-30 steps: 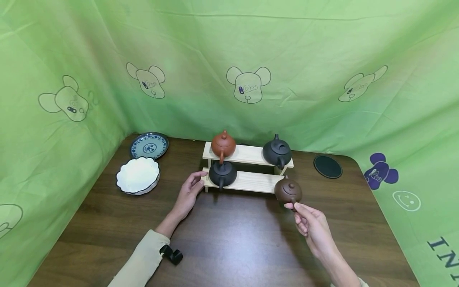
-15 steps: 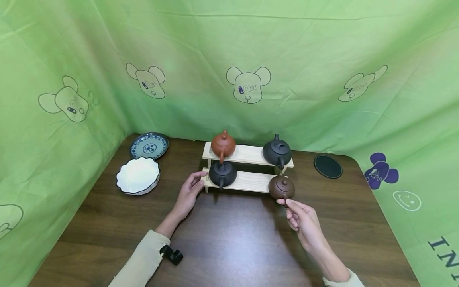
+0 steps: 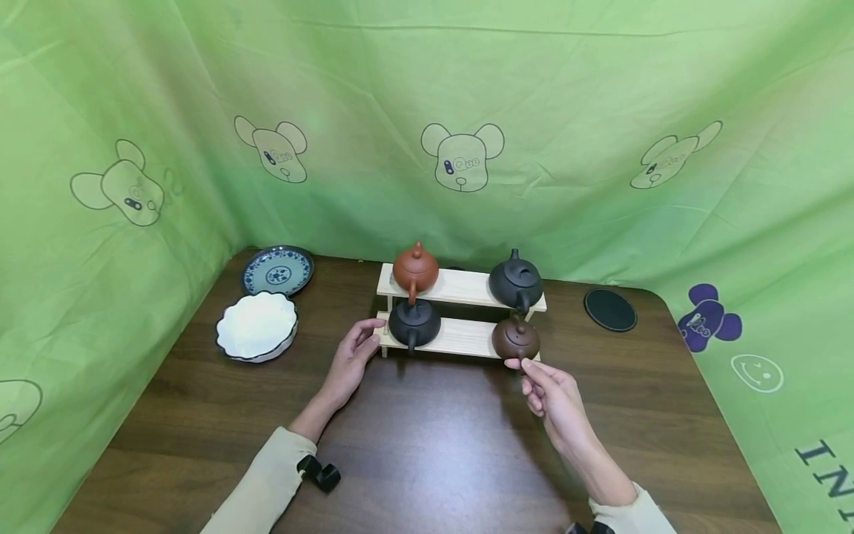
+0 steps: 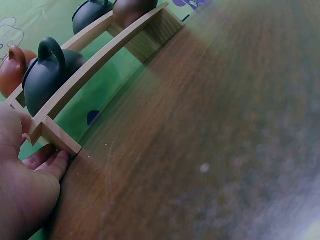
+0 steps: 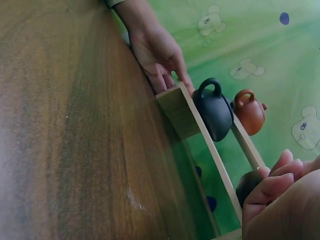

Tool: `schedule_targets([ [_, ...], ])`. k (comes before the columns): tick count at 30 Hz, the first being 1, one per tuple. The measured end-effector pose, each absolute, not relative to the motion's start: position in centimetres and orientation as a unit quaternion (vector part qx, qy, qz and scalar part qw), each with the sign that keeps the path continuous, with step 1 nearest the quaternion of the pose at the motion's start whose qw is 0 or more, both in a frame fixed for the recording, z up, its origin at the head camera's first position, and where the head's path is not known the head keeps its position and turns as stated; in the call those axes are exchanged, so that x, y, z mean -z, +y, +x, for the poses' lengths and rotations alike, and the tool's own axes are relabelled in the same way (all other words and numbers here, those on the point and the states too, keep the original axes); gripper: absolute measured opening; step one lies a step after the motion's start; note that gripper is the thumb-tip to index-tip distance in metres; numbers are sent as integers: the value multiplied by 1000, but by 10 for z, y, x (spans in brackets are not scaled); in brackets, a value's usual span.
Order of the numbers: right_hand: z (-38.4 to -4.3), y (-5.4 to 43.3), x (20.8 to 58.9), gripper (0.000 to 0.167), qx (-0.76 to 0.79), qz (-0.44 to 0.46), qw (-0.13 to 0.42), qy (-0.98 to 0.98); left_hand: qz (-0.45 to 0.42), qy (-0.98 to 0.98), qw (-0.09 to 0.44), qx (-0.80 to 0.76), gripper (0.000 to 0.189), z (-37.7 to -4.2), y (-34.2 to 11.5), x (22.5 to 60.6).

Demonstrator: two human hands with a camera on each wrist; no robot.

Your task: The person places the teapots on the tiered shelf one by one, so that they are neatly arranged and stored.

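Observation:
A two-tier wooden display stand (image 3: 467,337) holds small clay teapots. With thumb and fingers, my right hand (image 3: 557,404) pinches the handle of a dark brown teapot (image 3: 516,339), which is at the right end of the lower tier. In the right wrist view, the curled fingers hide most of that pot. My left hand (image 3: 350,363) grips the left end of the lower tier, fingers reaching beneath it in the left wrist view. Beside it sits a black teapot (image 3: 415,323). On the upper tier stand an orange-red teapot (image 3: 416,270) and another black teapot (image 3: 515,283).
To the left lie a white scalloped bowl (image 3: 257,326) and a blue patterned plate (image 3: 277,271). A dark oval coaster (image 3: 610,310) is at the right. A green curtain (image 3: 567,148) surrounds the back and sides of the wooden table (image 3: 440,445).
My right hand has carried the brown teapot leftward and slightly back, from beside the stand's right end onto the lower tier. The left hand has kept its place.

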State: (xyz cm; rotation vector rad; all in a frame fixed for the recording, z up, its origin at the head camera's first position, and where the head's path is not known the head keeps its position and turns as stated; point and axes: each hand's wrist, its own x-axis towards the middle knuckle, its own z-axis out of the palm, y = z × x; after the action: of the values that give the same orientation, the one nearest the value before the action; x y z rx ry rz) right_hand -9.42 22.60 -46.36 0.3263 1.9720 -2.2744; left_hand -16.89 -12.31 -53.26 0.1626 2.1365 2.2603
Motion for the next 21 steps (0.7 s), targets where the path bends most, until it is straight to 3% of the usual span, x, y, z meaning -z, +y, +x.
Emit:
schedule_targets([
  [15,-108,223,464,25,738,104,74,663,117,670,-32,-732,32,-182,-132,565],
  [21,-112,224,465,25,734,97,77,668,111,679,-37,-725,34,-172,-127,546],
])
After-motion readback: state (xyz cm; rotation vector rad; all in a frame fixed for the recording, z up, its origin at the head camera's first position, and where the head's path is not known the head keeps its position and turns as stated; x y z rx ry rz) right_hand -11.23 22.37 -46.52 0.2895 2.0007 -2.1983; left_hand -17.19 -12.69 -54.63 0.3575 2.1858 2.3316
